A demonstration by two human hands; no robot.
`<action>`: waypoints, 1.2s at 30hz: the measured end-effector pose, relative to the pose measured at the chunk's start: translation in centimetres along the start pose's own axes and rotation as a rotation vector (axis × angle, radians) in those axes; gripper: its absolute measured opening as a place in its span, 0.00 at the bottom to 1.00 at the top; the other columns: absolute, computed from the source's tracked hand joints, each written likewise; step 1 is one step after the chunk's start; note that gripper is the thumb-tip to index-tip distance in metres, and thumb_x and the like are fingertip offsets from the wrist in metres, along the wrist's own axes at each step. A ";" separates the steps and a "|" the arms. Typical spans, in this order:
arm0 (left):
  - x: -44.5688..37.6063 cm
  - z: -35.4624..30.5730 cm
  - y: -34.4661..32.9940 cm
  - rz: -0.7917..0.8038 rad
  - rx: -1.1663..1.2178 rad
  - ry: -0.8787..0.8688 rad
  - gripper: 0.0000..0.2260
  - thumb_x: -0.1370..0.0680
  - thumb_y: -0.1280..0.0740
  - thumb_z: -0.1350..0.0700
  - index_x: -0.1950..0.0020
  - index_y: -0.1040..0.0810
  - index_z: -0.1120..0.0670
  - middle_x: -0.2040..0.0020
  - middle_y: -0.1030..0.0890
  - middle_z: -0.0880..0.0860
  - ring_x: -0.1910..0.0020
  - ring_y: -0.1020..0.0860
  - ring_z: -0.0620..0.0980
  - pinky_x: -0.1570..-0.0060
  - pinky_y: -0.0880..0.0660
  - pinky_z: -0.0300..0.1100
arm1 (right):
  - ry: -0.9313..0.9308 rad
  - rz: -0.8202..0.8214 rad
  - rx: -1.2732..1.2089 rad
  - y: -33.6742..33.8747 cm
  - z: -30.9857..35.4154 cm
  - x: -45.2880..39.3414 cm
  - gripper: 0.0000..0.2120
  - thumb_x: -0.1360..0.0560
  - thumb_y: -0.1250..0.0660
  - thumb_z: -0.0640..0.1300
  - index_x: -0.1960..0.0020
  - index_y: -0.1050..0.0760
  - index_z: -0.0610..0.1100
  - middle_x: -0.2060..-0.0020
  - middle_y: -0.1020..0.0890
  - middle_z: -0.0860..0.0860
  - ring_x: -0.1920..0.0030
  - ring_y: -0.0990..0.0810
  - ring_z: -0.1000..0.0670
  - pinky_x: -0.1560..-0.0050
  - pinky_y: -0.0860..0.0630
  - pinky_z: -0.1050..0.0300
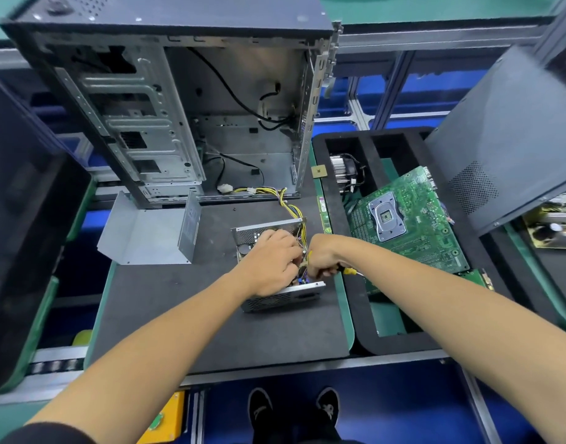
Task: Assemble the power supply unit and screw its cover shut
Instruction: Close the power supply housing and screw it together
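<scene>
So the left hand [273, 261] is down inside the open power supply unit [277, 270], fingers curled into the wiring, can't tell if it's pinching anything. The right hand [321, 257] grips a yellow-handled screwdriver [347, 270] at the unit's right edge. Its loose cover [150, 233] sits left of the unit, the motherboard [409, 219] in a black tray to the right.

A dark mat [166, 315] is lying on the workbench. Sitting on it are an open computer case [166, 116], a bent grey metal cover [147, 235] and the open power supply box [275, 299]. Beside the mat, a black tray [400, 342] is holding a green circuit board [416, 219].
</scene>
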State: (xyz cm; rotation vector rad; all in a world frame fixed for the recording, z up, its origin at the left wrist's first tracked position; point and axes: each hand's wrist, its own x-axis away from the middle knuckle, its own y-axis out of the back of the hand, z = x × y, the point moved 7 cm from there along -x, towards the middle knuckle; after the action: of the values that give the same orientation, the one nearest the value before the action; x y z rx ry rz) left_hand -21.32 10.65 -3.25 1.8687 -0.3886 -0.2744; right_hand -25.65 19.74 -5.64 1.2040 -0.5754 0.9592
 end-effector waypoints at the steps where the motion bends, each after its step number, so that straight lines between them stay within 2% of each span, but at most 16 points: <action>1: 0.0 0.0 0.0 -0.002 0.003 0.006 0.08 0.29 0.46 0.53 0.59 0.28 0.51 0.56 0.27 0.48 0.47 0.33 0.49 0.43 0.44 0.40 | -0.003 -0.008 0.010 0.1 0.0 0.1 0.14 0.30 0.31 0.33 0.72 0.28 0.38 0.84 0.29 0.48 0.85 0.35 0.52 0.79 0.39 0.67; 6: 0.1 0.0 0.0 0.012 -0.018 0.018 0.09 0.28 0.47 0.53 0.59 0.28 0.51 0.57 0.30 0.47 0.48 0.33 0.49 0.44 0.44 0.40 | -0.017 -0.056 0.055 -0.3 0.3 0.2 0.15 0.30 0.31 0.34 0.73 0.29 0.39 0.81 0.28 0.46 0.79 0.33 0.48 0.72 0.34 0.60; 12: 0.0 0.0 0.0 0.025 -0.020 0.027 0.08 0.28 0.47 0.53 0.61 0.30 0.51 0.58 0.30 0.47 0.48 0.33 0.49 0.42 0.43 0.41 | -0.049 -0.060 -0.012 -0.5 0.0 0.2 0.14 0.28 0.32 0.32 0.71 0.29 0.38 0.82 0.28 0.45 0.80 0.34 0.49 0.75 0.36 0.61; 15: 0.0 0.1 0.0 0.027 -0.029 0.035 0.09 0.28 0.47 0.53 0.61 0.29 0.51 0.58 0.31 0.46 0.48 0.33 0.48 0.44 0.44 0.39 | -0.066 -0.070 0.016 -0.6 0.3 0.0 0.13 0.27 0.33 0.33 0.70 0.29 0.38 0.77 0.27 0.44 0.77 0.34 0.48 0.74 0.36 0.59; 17: 0.0 0.1 -0.1 0.026 -0.033 0.038 0.10 0.28 0.47 0.53 0.60 0.27 0.52 0.58 0.31 0.46 0.48 0.33 0.48 0.44 0.45 0.39 | -0.080 -0.086 0.016 -0.7 0.4 0.0 0.13 0.27 0.36 0.31 0.69 0.29 0.38 0.77 0.27 0.43 0.79 0.33 0.48 0.76 0.36 0.60; 20: -0.1 0.2 -0.2 0.015 -0.025 0.034 0.10 0.28 0.47 0.53 0.61 0.27 0.52 0.59 0.31 0.46 0.48 0.33 0.48 0.43 0.44 0.39 | -0.084 -0.115 0.004 -0.6 0.2 -0.1 0.13 0.27 0.38 0.30 0.69 0.32 0.38 0.86 0.30 0.46 0.88 0.35 0.51 0.81 0.39 0.69; 24: -0.1 0.2 -0.3 0.009 -0.021 0.030 0.11 0.28 0.47 0.53 0.60 0.26 0.53 0.58 0.30 0.46 0.47 0.33 0.48 0.43 0.45 0.39 | -0.098 -0.134 -0.018 -0.7 -0.1 -0.1 0.12 0.25 0.38 0.31 0.67 0.32 0.37 0.88 0.31 0.48 0.90 0.36 0.52 0.82 0.40 0.72; 28: -0.1 0.3 -0.3 0.014 -0.015 0.031 0.12 0.28 0.47 0.52 0.60 0.25 0.53 0.58 0.30 0.46 0.46 0.33 0.48 0.42 0.45 0.39 | -0.072 -0.212 0.007 -0.4 0.1 -0.1 0.15 0.24 0.38 0.37 0.69 0.32 0.40 0.76 0.27 0.46 0.78 0.32 0.49 0.79 0.37 0.63; 32: 0.0 0.2 -0.1 0.007 0.002 0.027 0.12 0.28 0.46 0.53 0.60 0.24 0.53 0.58 0.30 0.46 0.46 0.33 0.48 0.41 0.45 0.40 | -0.110 -0.180 0.003 -0.8 -0.5 -0.2 0.14 0.24 0.38 0.37 0.68 0.32 0.39 0.74 0.28 0.45 0.77 0.34 0.49 0.79 0.39 0.65; 36: -0.1 0.2 -0.1 0.004 0.004 0.023 0.13 0.28 0.47 0.53 0.59 0.23 0.54 0.59 0.31 0.46 0.46 0.33 0.48 0.41 0.45 0.40 | -0.109 -0.192 0.114 -0.6 0.2 0.1 0.18 0.20 0.41 0.44 0.69 0.33 0.41 0.71 0.29 0.47 0.63 0.28 0.45 0.66 0.31 0.58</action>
State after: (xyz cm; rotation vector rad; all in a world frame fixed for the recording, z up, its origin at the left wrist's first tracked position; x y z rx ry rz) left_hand -21.43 10.54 -3.44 1.8729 -0.3769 -0.2493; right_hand -25.10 19.55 -5.79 1.3935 -0.4857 0.7759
